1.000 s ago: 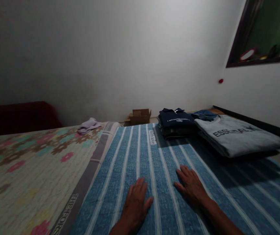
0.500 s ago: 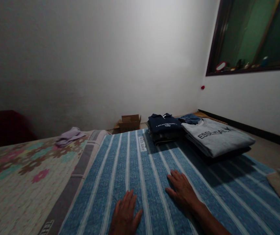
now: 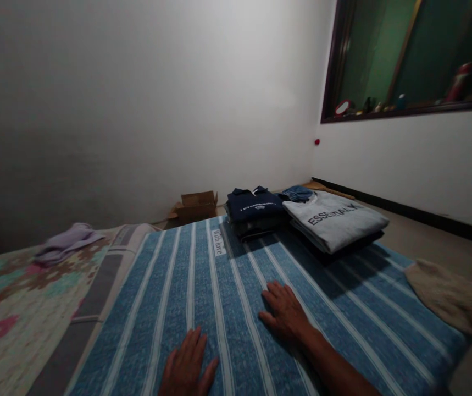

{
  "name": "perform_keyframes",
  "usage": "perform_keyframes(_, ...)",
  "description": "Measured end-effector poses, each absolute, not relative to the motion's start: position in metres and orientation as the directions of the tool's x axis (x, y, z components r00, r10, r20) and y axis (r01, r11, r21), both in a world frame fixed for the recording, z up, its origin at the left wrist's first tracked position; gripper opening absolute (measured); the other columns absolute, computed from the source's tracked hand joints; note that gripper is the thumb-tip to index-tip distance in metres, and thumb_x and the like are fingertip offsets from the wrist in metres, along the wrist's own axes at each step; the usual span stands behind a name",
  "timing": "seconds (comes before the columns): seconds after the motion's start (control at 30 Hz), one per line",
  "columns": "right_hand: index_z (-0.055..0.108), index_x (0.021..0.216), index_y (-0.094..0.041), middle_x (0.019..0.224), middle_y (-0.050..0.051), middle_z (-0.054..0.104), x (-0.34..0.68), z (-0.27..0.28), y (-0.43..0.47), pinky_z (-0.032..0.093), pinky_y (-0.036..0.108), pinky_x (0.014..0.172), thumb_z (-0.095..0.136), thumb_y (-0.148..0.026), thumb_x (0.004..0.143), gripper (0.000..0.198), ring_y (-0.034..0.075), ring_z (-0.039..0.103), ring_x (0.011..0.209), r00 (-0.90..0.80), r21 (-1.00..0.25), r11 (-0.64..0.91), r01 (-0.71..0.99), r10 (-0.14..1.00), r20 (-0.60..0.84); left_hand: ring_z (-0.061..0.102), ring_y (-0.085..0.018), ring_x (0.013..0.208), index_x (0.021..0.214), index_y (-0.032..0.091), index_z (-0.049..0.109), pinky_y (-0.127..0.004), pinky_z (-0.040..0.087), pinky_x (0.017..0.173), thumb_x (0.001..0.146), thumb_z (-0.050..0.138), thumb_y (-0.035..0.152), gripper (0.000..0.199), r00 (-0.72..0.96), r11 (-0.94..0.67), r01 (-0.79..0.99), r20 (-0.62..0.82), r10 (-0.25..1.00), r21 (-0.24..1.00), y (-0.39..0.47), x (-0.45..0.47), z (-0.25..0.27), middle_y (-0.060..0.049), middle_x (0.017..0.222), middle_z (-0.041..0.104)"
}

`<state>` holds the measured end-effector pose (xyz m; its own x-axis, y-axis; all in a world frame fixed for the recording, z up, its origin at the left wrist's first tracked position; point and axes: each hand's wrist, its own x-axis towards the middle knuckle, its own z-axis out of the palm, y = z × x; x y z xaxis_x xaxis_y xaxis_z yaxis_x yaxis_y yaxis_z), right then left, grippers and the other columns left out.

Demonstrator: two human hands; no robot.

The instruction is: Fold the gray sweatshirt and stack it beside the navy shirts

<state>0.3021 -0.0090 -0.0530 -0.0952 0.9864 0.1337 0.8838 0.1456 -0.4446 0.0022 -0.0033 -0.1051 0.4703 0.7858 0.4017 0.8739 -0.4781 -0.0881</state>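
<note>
My left hand (image 3: 187,365) lies flat, palm down, on a blue towel with white stripes (image 3: 203,286) spread over the bed. My right hand (image 3: 285,311) rests flat on the same towel, a little farther out and to the right. Both hands hold nothing and their fingers are spread. At the towel's far end sit a folded dark navy shirt stack (image 3: 255,208) and a folded grey sweatshirt with dark lettering (image 3: 334,217), with a blue garment (image 3: 297,192) behind them.
A floral bedcover (image 3: 9,297) lies to the left with a lilac cloth (image 3: 66,241) on it. A beige cloth (image 3: 450,297) lies at the towel's right edge. A cardboard box (image 3: 194,204) stands by the far wall. A window ledge with small items (image 3: 404,99) is upper right.
The view has swung to the right, so everything has slid left in frame and the beige cloth has come into sight. Both hands have stayed flat on the towel.
</note>
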Motion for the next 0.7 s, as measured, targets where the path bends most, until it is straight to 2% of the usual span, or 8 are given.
perform_keyframes(0.33,0.057,0.112,-0.02,0.13,0.009,0.05,0.309,-0.052,-0.008,0.023,0.043,0.106,0.054,-0.04,0.087,0.032,0.026,0.034,0.13,-0.108,-0.388,0.187,0.902,0.97,0.217,0.049,-0.03,0.124,0.117,0.016,0.057,-0.048,0.039,0.1,0.086,0.039,0.041,0.044,0.442,-0.462,0.886,0.342,0.829,-0.026,-0.009,0.021,-0.078,-0.015,0.131,0.055)
perform_keyframes(0.57,0.057,0.105,-0.021,0.12,0.007,0.054,0.313,-0.051,-0.004,0.025,0.041,0.101,0.054,-0.044,0.088,0.029,0.023,0.039,0.121,-0.11,-0.348,0.198,0.916,0.96,0.257,0.048,-0.029,0.124,0.114,0.016,0.057,-0.046,0.039,0.1,0.085,0.038,0.042,0.043,0.475,-0.48,0.875,0.286,0.832,-0.055,-0.002,0.025,-0.071,-0.015,0.129,0.056)
perform_keyframes(0.7,0.059,0.099,-0.02,0.111,0.006,0.055,0.314,-0.051,-0.001,0.029,0.038,0.095,0.056,-0.042,0.086,0.025,0.022,0.042,0.113,-0.103,-0.336,0.192,0.922,0.958,0.266,0.05,-0.029,0.122,0.112,0.013,0.058,-0.046,0.04,0.099,0.086,0.036,0.041,0.044,0.48,-0.49,0.871,0.254,0.84,-0.024,0.001,0.03,-0.065,-0.016,0.127,0.057)
